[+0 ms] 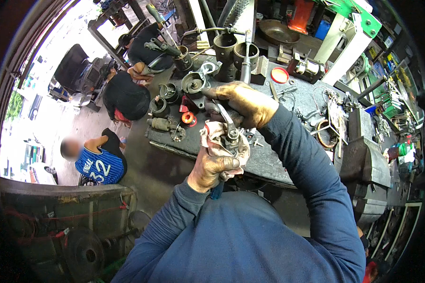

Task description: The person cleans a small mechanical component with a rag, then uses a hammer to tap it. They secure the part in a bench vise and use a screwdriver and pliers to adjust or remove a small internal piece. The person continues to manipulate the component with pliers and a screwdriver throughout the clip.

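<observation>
My left hand (212, 167) is closed around a stained pink rag (210, 137) that wraps a small metal part (233, 147). Above it, my right hand (241, 104) is closed on a steel wrench (225, 118), whose lower end sits on the metal part in the rag. Both hands are grimy and held over the near part of the dark workbench (167, 145). Close by on the bench are a cylindrical metal housing (192, 84), a red ring-shaped item (188, 118) and small loose parts. The tips of my right fingers are partly in shadow.
The bench holds tall metal cylinders (224, 59), a red lid (279, 75), a motor-like unit (304, 66), wires and tools. Three people crouch at left, one in a blue striped jersey (99, 162). A worn machine (68, 226) stands lower left; a metal block (366, 174) at right.
</observation>
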A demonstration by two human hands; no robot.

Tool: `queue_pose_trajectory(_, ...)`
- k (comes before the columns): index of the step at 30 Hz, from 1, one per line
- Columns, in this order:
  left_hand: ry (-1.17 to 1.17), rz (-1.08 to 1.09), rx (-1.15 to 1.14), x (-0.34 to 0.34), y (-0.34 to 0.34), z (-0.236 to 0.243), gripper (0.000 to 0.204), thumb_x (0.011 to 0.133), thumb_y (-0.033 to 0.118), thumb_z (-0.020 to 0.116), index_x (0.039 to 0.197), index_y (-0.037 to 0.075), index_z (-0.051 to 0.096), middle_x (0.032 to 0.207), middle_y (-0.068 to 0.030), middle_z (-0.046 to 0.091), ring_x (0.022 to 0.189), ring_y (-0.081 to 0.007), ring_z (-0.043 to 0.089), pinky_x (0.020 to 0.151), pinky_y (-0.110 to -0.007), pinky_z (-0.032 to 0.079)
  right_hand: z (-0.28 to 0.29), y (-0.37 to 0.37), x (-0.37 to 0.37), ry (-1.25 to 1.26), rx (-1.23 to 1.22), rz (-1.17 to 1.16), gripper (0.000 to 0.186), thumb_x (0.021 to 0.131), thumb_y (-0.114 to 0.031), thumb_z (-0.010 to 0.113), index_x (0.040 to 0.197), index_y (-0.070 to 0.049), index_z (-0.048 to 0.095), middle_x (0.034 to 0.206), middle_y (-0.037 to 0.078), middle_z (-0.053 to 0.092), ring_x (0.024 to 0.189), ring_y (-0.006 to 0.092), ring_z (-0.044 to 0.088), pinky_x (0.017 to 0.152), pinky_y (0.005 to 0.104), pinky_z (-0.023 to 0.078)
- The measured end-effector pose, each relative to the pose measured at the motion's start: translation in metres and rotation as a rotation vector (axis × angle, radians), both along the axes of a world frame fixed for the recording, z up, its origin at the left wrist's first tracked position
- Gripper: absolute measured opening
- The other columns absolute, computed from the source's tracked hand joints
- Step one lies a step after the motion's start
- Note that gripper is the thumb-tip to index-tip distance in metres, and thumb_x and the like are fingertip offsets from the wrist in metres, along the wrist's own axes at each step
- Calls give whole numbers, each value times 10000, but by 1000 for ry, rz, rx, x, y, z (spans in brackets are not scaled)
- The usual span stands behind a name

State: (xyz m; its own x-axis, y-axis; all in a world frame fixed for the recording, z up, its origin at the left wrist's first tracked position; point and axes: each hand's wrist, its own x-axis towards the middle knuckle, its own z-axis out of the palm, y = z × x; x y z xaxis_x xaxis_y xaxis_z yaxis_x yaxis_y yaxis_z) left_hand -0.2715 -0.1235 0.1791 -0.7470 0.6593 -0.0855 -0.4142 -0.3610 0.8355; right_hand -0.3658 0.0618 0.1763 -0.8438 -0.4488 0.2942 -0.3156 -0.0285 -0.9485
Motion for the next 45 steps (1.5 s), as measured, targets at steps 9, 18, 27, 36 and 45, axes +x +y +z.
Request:
queue_pose_trajectory(9, 228, 378, -188, 25, 14, -22, 737, 745, 118, 903, 1330, 18, 467, 1052, -109, 664, 938, -192, 692, 742, -323, 627, 2, -1, 68, -866, -504, -430, 329, 1109, -402, 535, 942, -126, 599, 623, -23, 507, 435, 82, 400, 404, 227, 311)
queue_pose_trajectory(18, 76, -170, -231, 21, -9, -29, 498, 767, 51, 798, 1231, 47, 617, 1073, -37, 687, 1027, -159, 660, 904, -306, 550, 0, 6, 40, -398, 264, 240, 454, 1103, -454, 541, 939, -45, 645, 828, 22, 620, 728, 113, 543, 672, 313, 457)
queue_pose_trajectory(27, -153, -352, -235, -4, -44, -22, 459, 708, 112, 792, 1140, 29, 660, 920, -42, 702, 703, -128, 655, 622, -272, 541, -9, -20, 49, -475, -142, 106, 427, 1071, -445, 630, 935, -45, 695, 755, -13, 594, 680, 80, 506, 626, 280, 410)
queue_pose_trajectory(36, -417, -597, -45, -36, -61, -63, 427, 733, 110, 779, 1111, 25, 600, 801, -71, 599, 591, -110, 538, 495, -249, 449, -53, -42, 53, -706, -203, -64, 471, 1074, -504, 606, 791, -129, 575, 761, -44, 498, 644, 79, 386, 596, 286, 354)
queue_pose_trajectory(45, -484, 38, -215, -58, -69, -100, 212, 908, 65, 638, 1110, 2, 655, 941, -60, 719, 753, -149, 715, 593, -294, 562, -51, -66, 83, 283, 597, -427, 135, 1009, -132, 668, 1080, -26, 712, 1079, 140, 690, 821, 335, 730, 727, 402, 575)
